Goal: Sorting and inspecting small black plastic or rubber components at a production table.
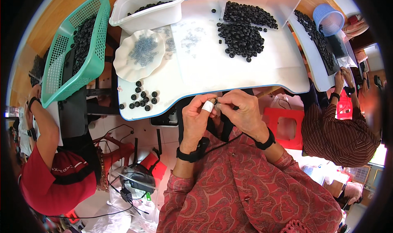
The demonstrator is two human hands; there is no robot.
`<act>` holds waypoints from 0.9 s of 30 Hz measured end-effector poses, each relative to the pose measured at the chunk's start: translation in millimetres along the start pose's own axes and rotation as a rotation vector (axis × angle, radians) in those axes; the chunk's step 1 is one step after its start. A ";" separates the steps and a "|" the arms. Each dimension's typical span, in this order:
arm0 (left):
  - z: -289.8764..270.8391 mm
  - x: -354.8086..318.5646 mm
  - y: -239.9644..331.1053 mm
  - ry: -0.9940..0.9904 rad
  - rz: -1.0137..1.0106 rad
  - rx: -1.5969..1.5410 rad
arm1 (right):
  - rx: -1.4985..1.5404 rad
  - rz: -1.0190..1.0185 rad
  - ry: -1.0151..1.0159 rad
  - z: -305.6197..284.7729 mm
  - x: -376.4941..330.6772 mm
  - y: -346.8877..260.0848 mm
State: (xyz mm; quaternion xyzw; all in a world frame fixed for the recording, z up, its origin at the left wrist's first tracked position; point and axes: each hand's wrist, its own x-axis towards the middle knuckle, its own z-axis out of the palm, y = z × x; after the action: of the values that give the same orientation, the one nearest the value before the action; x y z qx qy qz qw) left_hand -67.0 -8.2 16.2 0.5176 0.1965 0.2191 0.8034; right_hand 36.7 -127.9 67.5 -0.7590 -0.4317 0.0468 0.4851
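Note:
Just beyond the table's near edge, my left hand and my right hand meet with their fingertips closed on a small black round part. The fingers cover most of it, so its details are hidden. White tape is wrapped round a finger of my left hand. Ahead on the white table lies a heap of similar black ring-like parts. A looser group of them rests by the left front corner. Behind that group, a white wavy-edged dish holds tiny silvery-grey pieces.
A white tub with black parts stands at the back left, beside a green basket. A clear panel rises behind the heap. Co-workers in a red shirt and a striped shirt sit either side; a red stool is at right.

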 end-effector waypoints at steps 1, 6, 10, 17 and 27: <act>-0.1 0.5 -0.5 -0.003 0.000 -0.009 | -0.016 -0.027 0.013 1.4 -0.4 0.9; -1.0 3.1 -1.6 -0.023 0.003 -0.068 | -0.021 -0.063 0.031 1.7 0.8 3.5; 8.5 2.0 -4.2 0.033 0.007 -0.134 | -0.015 -0.056 0.062 1.0 0.2 0.9; 14.1 2.2 -7.9 0.041 -0.025 -0.218 | 0.028 -0.020 0.065 0.1 -4.1 2.1; 15.8 0.7 -5.7 0.038 -0.051 -0.304 | 0.205 0.133 0.020 -3.4 -6.5 0.1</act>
State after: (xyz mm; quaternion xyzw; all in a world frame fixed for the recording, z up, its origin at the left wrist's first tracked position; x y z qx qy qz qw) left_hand -57.0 -21.7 17.0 0.3805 0.1893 0.2355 0.8740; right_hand 34.4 -134.8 66.9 -0.7329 -0.3687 0.1151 0.5601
